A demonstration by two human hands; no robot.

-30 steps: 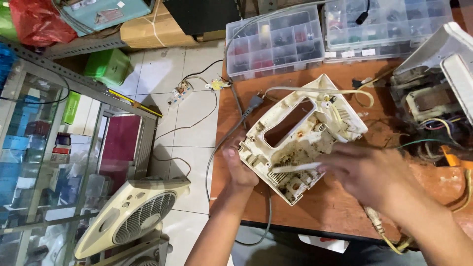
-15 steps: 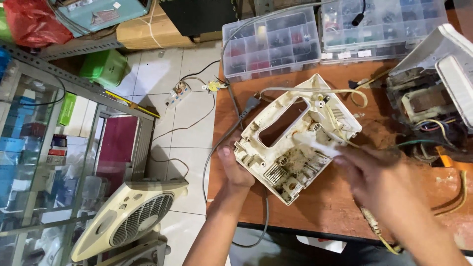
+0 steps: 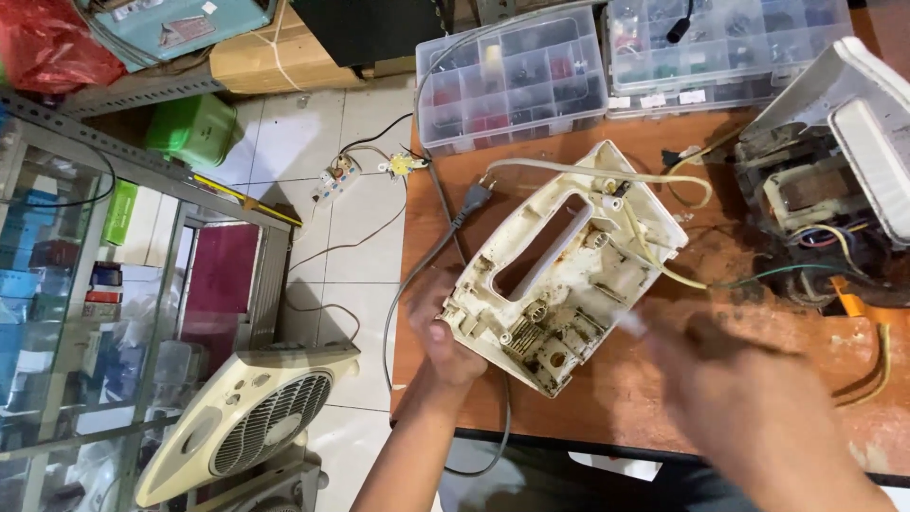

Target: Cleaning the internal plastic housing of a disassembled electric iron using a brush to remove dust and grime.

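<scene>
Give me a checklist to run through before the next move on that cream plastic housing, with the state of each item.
1. Left hand steadies the cream housing at its near corner: ok.
2. Right hand sharp enough to tell what it holds: cannot tell, it is blurred.
3. Housing lies open side up on the wooden table: ok.
4. Plug lies loose on the table, not in a socket: ok.
5. Cream cord clear of the housing: not ok, it loops over its top edge.
</scene>
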